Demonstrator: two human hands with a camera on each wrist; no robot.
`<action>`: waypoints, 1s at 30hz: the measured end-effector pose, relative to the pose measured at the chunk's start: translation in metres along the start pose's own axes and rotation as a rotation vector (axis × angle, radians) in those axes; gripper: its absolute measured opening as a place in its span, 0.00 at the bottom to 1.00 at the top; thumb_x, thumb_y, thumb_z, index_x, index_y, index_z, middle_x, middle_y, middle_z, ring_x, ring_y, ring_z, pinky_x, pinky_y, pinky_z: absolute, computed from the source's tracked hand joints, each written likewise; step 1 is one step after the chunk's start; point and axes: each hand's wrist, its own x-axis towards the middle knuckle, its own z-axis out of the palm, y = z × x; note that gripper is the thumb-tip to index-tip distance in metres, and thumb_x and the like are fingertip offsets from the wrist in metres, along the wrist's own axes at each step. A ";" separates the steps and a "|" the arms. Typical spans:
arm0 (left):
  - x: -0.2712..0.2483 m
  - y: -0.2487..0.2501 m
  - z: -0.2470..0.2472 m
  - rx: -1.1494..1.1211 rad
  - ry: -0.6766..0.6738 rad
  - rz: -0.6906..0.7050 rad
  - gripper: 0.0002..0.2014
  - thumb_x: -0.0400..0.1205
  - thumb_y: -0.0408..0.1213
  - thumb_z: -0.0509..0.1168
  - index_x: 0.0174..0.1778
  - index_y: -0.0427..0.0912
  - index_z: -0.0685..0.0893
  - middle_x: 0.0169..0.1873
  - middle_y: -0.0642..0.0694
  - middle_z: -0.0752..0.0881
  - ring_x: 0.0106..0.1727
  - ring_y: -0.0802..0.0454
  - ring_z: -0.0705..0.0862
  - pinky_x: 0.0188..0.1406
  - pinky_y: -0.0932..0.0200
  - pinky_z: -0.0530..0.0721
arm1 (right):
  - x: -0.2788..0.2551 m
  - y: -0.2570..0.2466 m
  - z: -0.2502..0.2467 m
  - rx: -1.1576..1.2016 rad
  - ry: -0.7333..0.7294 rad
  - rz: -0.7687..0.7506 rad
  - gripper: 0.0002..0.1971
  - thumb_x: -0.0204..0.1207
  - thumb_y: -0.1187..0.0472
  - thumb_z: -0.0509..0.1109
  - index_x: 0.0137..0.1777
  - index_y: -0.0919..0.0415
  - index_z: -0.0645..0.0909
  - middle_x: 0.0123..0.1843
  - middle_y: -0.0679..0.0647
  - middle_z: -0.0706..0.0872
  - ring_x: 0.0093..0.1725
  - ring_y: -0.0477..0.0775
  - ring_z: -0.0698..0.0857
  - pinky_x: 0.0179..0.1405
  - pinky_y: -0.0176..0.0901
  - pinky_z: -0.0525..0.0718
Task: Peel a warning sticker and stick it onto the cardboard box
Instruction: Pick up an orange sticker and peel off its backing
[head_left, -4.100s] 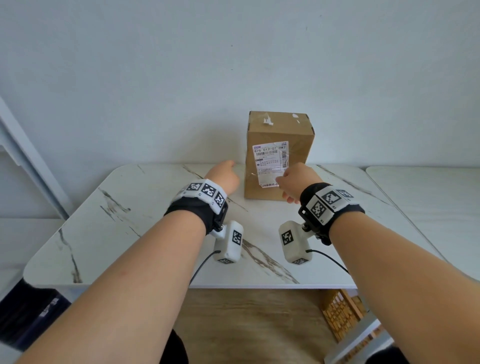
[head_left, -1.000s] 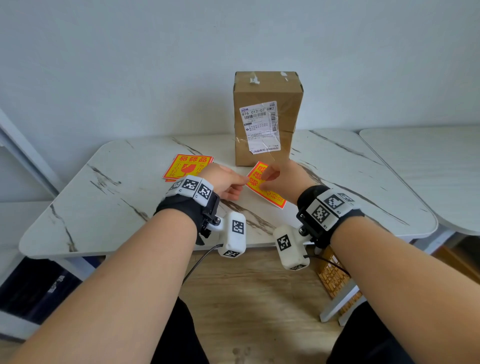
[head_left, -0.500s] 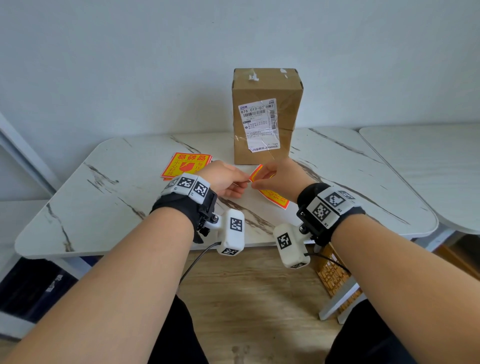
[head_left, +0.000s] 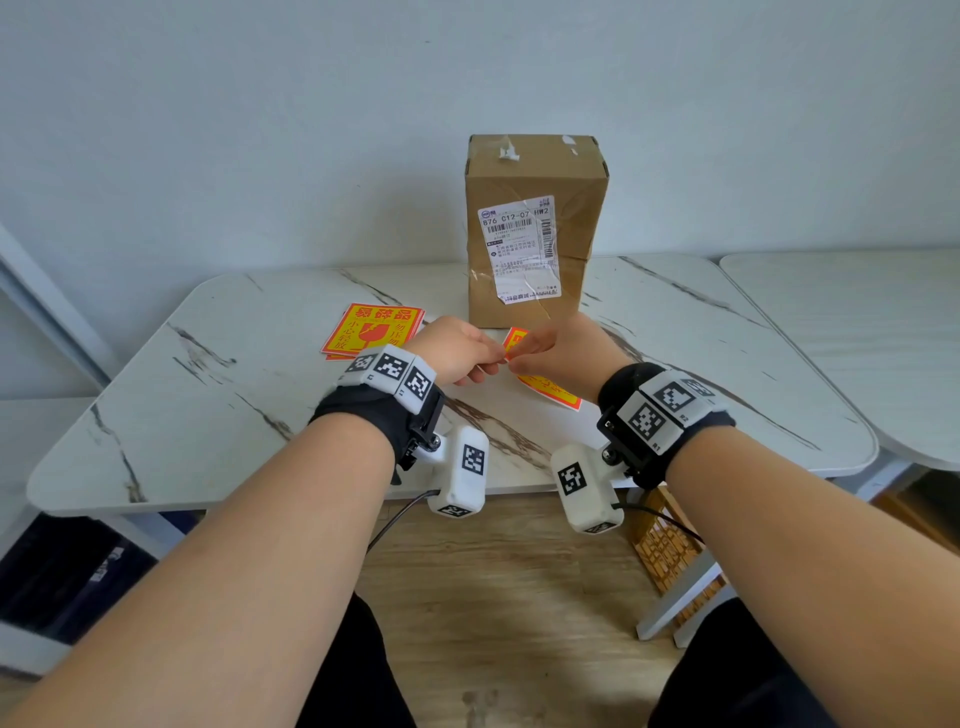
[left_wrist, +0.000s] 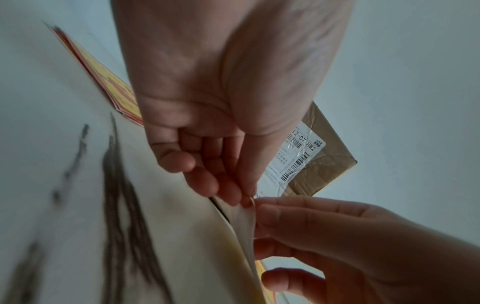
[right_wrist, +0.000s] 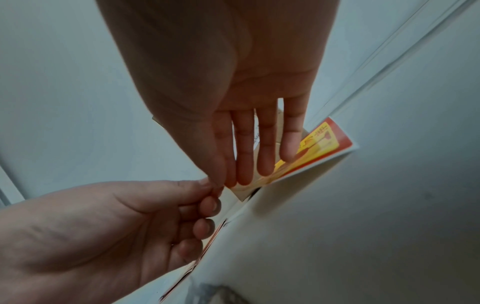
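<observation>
A brown cardboard box with a white shipping label stands upright at the back of the marble table. In front of it I hold a red and yellow warning sticker sheet just above the table. My right hand holds the sheet, its fingers lying straight along the printed face. My left hand pinches the sheet's corner with its fingertips. The sheet's white back shows in the left wrist view. Whether a layer has separated at the corner is hidden.
A small stack of the same warning stickers lies flat on the table left of my left hand. A second white table adjoins on the right. A wall rises close behind the box. Below lie a wooden floor and a wooden rack.
Both hands have drawn together at the sheet's corner. The left fingertips, a little apart from it one second ago, now pinch it. Box and stack have not moved.
</observation>
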 end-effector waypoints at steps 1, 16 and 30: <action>0.000 0.000 0.000 0.009 -0.004 0.002 0.09 0.83 0.42 0.65 0.48 0.43 0.88 0.34 0.55 0.86 0.32 0.60 0.80 0.30 0.68 0.76 | 0.000 0.000 0.000 -0.009 -0.001 0.001 0.06 0.72 0.57 0.75 0.47 0.54 0.92 0.42 0.49 0.89 0.44 0.47 0.85 0.38 0.31 0.78; 0.005 -0.003 0.001 -0.058 0.001 0.036 0.08 0.82 0.40 0.68 0.48 0.41 0.90 0.37 0.52 0.89 0.35 0.59 0.82 0.37 0.66 0.80 | 0.000 -0.002 -0.002 -0.026 0.057 0.006 0.07 0.72 0.59 0.75 0.48 0.58 0.92 0.42 0.50 0.88 0.46 0.49 0.86 0.45 0.38 0.78; 0.004 0.000 0.002 -0.025 0.032 0.030 0.09 0.78 0.38 0.69 0.49 0.39 0.91 0.36 0.48 0.88 0.39 0.54 0.84 0.43 0.64 0.82 | -0.004 -0.005 -0.001 0.000 0.056 0.029 0.06 0.72 0.60 0.75 0.44 0.59 0.92 0.37 0.50 0.87 0.41 0.48 0.84 0.32 0.30 0.76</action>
